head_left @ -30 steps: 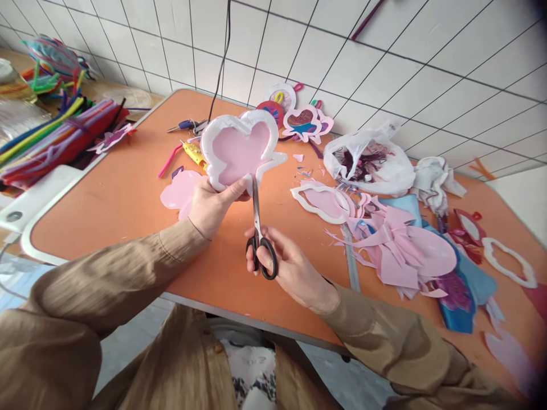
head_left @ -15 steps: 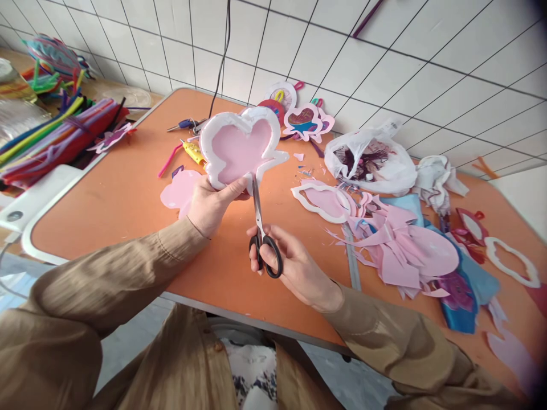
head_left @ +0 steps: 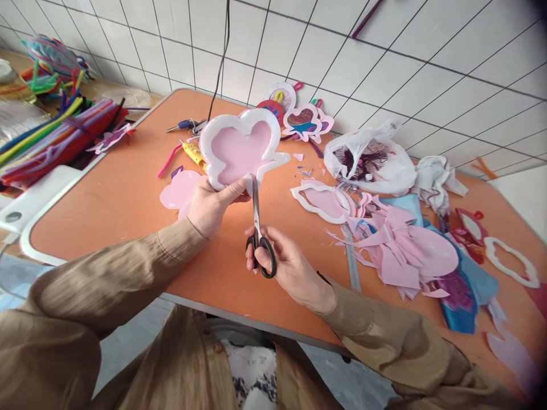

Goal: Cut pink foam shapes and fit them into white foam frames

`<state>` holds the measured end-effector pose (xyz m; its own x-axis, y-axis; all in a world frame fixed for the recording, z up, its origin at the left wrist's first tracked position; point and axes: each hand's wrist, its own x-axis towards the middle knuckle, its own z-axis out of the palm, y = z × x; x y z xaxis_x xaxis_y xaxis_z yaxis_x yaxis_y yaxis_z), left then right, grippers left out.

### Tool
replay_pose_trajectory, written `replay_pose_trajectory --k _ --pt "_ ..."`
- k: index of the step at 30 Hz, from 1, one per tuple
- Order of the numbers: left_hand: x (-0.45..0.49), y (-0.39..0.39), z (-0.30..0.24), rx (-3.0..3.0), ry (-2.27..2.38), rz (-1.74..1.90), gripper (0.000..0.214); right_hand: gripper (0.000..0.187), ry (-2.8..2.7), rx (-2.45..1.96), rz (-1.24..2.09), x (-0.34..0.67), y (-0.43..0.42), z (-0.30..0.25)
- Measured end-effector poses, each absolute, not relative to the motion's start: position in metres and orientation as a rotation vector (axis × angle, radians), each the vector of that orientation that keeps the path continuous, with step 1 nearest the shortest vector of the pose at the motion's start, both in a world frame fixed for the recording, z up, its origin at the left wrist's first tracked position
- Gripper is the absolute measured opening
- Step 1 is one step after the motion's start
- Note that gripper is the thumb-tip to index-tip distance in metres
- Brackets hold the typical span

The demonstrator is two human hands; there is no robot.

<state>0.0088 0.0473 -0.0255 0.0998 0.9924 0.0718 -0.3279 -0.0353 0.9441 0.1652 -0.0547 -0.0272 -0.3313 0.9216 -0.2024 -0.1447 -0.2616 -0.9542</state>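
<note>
My left hand (head_left: 213,206) grips the lower edge of a pink cutout with a raised white foam border (head_left: 273,136), thumb on the front face. The piece is held up above the table and has a scalloped outline with a pointed tip on its right side. In my right hand (head_left: 290,265) are black-handled scissors (head_left: 256,210), with fingers and thumb through the loops. Their blades point upward and meet the cutout's bottom edge beside my left thumb. A smooth pink shape (head_left: 176,192) lies on the table behind my left hand.
Pink scraps (head_left: 397,245) and a white-bordered piece (head_left: 325,202) lie on the right of the orange table (head_left: 106,210). A plastic bag (head_left: 371,159) and finished-looking ornaments (head_left: 303,121) sit at the back. Yellow glue gun-like tool (head_left: 193,154) and pipe cleaners (head_left: 72,136) are left.
The scissor handles and my right hand have shifted slightly left, and the handle loops look closer together. My left hand and the cutout have hardly moved.
</note>
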Motion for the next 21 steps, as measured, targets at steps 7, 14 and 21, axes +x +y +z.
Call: replay_pose_trajectory --k 7,14,21 --pt "0.0097 0.0463 -0.0290 1.078 0.876 1.291 0.039 0.047 -1.168 -1.082 1.692 0.1642 -0.0547 -0.0321" --pt "0.0110 0.0449 -0.0276 1.082 0.889 1.285 0.039 0.048 -1.136 -1.104 1.704 0.1625 -0.0542 -0.0319" --pt "0.0123 0.0443 -0.0269 1.049 0.884 1.278 0.039 0.045 -1.133 -1.099 1.709 0.1619 -0.0532 -0.0325"
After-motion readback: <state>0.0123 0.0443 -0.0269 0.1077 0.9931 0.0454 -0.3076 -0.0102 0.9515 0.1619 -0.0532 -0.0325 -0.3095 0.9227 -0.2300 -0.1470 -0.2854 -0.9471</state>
